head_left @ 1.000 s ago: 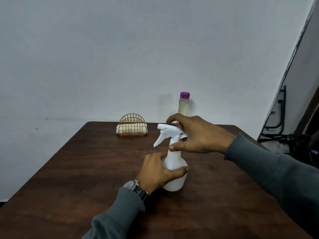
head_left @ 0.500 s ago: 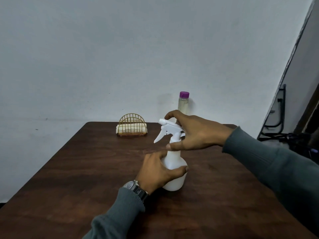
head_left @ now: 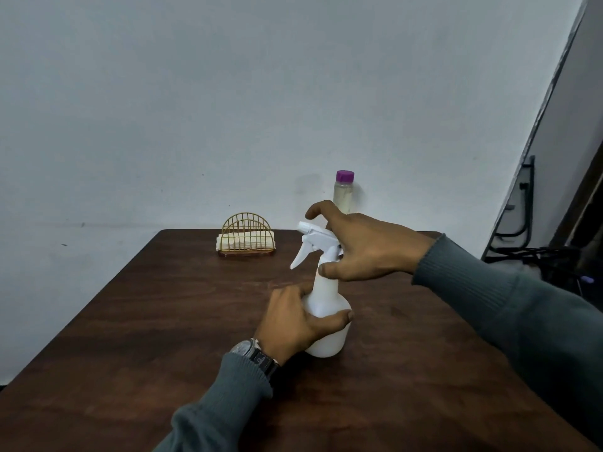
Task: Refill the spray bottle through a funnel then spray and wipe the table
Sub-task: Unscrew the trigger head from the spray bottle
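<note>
One white spray bottle (head_left: pixel 326 321) is seen standing upright on the one dark wooden table (head_left: pixel 130 321), near its middle. Its round body is gripped by the left hand (head_left: pixel 293 321), fingers and thumb wrapped round it. Its single trigger head (head_left: pixel 318 239) is cupped from behind by the right hand (head_left: pixel 368 252): the thumb is laid against the neck, the forefinger is held clear above the nozzle, and the other fingers are hidden. One wristwatch (head_left: pixel 256 353) is worn on the left wrist. At the far edge, one clear bottle (head_left: pixel 342 197) with a purple cap and one gold wire holder (head_left: pixel 246 234) of folded white cloths are set well apart.
</note>
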`<state>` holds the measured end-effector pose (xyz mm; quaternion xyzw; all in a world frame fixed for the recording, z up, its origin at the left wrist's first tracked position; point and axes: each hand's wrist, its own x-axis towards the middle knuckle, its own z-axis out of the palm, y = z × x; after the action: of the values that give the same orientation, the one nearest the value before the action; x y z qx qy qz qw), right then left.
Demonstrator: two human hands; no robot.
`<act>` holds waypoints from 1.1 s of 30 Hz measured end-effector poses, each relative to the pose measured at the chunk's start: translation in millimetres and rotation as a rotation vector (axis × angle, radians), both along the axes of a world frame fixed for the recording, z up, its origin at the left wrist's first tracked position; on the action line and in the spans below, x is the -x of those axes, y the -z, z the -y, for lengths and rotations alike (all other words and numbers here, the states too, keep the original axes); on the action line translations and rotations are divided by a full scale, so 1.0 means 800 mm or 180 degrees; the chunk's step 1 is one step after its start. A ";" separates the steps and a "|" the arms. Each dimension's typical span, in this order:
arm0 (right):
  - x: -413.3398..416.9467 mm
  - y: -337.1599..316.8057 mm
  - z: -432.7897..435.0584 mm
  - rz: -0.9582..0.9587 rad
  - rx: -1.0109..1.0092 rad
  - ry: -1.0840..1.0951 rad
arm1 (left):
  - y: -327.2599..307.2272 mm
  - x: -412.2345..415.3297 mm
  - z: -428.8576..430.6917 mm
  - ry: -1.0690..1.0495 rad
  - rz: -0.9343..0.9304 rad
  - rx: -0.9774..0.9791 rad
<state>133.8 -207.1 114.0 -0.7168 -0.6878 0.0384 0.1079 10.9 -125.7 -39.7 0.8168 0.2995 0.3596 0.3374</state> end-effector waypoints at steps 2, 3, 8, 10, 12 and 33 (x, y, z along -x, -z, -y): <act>0.001 0.002 0.000 -0.0100 0.0114 -0.0078 | 0.000 0.000 0.000 0.0035 -0.0047 0.0035; 0.001 0.002 0.001 -0.0140 0.0126 -0.0092 | 0.001 0.000 -0.001 0.0011 -0.0053 0.0025; 0.002 0.003 0.002 -0.0037 0.0012 -0.0042 | -0.001 0.000 0.002 0.0038 -0.0029 0.0009; 0.003 0.003 0.003 -0.0085 0.0028 -0.0049 | 0.000 0.001 0.000 -0.0041 -0.0065 -0.0050; 0.004 0.002 0.003 0.0006 -0.0003 -0.0014 | -0.001 0.001 0.000 -0.0046 -0.0080 -0.0043; -0.009 -0.002 0.010 -0.0082 -0.0341 -0.0141 | -0.001 0.002 0.001 0.0005 -0.0066 0.0115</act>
<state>141.1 -215.4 115.5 -0.6941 -0.7031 0.0132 0.1542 9.3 -126.2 -39.0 0.8145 0.3087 0.3454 0.3492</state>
